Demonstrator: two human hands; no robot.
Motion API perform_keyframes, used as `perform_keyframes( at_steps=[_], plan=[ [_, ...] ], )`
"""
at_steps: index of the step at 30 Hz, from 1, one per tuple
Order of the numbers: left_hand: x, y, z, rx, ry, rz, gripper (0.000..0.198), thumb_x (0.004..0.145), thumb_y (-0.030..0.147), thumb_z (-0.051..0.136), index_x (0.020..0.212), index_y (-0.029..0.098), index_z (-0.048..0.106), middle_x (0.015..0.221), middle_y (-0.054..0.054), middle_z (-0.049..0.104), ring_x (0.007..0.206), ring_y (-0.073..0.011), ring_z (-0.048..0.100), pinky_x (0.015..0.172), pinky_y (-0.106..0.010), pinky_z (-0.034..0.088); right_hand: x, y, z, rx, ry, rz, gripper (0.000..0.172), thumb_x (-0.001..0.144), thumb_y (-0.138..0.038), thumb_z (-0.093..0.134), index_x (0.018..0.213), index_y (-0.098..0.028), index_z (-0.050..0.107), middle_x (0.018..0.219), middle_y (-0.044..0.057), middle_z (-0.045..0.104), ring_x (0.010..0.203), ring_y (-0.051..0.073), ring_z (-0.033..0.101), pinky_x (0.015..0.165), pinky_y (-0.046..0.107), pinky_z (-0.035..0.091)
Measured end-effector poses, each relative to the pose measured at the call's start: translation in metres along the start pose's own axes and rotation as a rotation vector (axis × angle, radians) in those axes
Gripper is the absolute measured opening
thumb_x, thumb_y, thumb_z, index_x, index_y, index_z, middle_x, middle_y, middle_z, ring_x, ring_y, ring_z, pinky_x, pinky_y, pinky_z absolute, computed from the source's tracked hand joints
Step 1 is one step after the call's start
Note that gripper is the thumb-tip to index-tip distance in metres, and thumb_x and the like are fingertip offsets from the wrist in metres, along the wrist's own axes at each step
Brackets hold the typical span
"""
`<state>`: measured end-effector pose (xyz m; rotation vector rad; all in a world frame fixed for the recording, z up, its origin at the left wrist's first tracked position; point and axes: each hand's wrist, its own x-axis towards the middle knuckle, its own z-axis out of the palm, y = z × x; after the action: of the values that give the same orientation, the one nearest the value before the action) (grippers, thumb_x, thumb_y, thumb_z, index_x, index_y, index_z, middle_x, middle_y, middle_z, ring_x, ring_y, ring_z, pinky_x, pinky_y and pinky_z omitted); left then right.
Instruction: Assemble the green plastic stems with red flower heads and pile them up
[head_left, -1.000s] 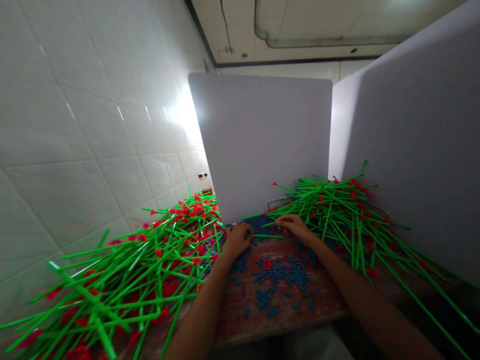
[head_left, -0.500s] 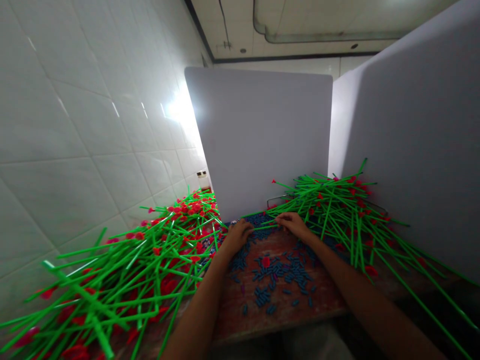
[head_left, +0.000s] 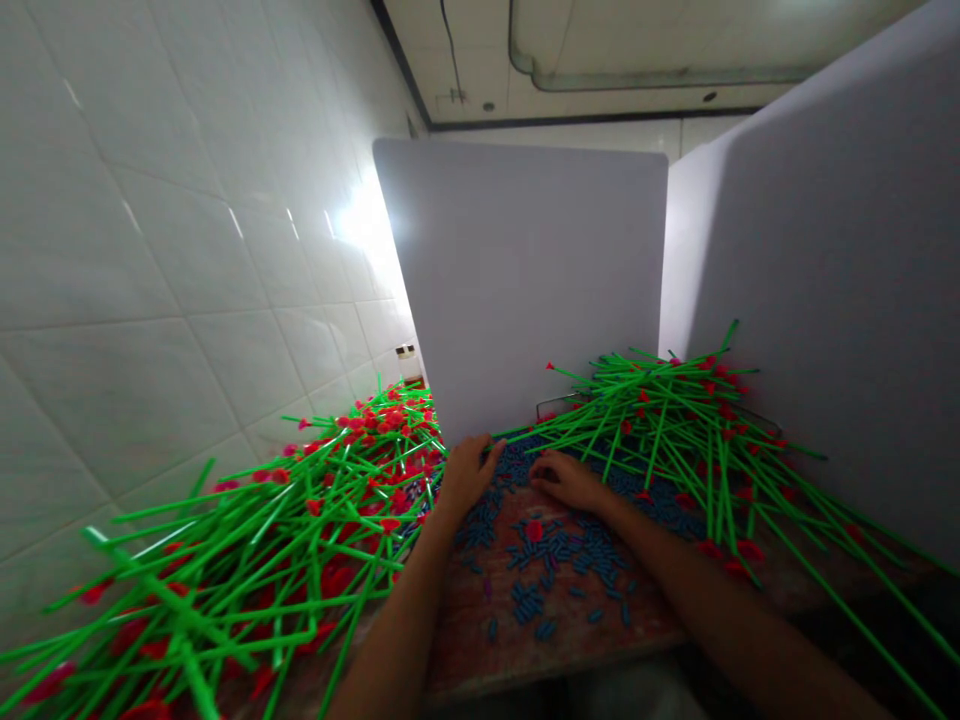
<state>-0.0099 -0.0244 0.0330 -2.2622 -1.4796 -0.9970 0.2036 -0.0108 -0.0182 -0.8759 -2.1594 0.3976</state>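
My left hand (head_left: 470, 472) is at the back left of the worktable, beside the left pile of green sticks with red cup-shaped ends (head_left: 300, 530). Its thumb and forefinger stand apart, and I see nothing held between them. A little to the right, my right hand (head_left: 574, 482) hovers low over small blue cylindrical pieces (head_left: 570, 555). Its fingers are curled together; anything in them is too small to make out. A loose red cup-shaped piece (head_left: 534, 530) lies among the blue pieces in front of the hands.
Another pile of green sticks with red ends (head_left: 660, 410) lies to the back right, some sticking out over the table edge. White panels (head_left: 525, 280) stand behind and to the right. A tiled wall (head_left: 225, 260) runs along the left. A jar (head_left: 409, 362) stands behind the left pile.
The green stick that lay between both hands is no longer there. My right hand has come down and slightly left, onto the blue pieces. The left hand's fingers have spread and point more forward.
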Motion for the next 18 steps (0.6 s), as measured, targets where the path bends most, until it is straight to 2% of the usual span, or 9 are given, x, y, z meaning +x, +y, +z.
perform_keyframes(
  at_steps=[10,15,18],
  plan=[
    [-0.002,0.005,-0.003,0.03,0.002,-0.041,0.042,0.092,0.049,0.031,0.08,0.019,0.057,0.073,-0.003,0.057,0.073,-0.0157,0.051,0.069,-0.026,0.034,0.002,0.006,0.0,0.006,0.002,0.064,0.003,0.08,-0.017,0.058,0.08,-0.015,0.061,0.074,0.002,0.061,0.069,0.014,0.054,0.062,0.023,0.036],
    [-0.005,0.005,-0.002,0.016,-0.01,-0.05,0.042,0.092,0.049,0.031,0.08,0.019,0.058,0.075,-0.003,0.058,0.074,-0.0159,0.051,0.068,-0.027,0.034,0.0,0.011,0.0,-0.043,0.062,0.126,0.012,0.078,-0.022,0.062,0.087,-0.015,0.06,0.074,0.002,0.06,0.068,0.014,0.053,0.061,0.023,0.035],
    [-0.006,0.005,0.0,0.017,-0.009,-0.047,0.042,0.092,0.049,0.031,0.081,0.018,0.058,0.076,-0.004,0.058,0.076,-0.0162,0.051,0.07,-0.027,0.034,0.0,0.01,0.001,-0.097,0.055,0.118,0.008,0.078,-0.022,0.061,0.08,-0.015,0.06,0.074,0.003,0.059,0.068,0.015,0.051,0.062,0.024,0.035]
  ],
)
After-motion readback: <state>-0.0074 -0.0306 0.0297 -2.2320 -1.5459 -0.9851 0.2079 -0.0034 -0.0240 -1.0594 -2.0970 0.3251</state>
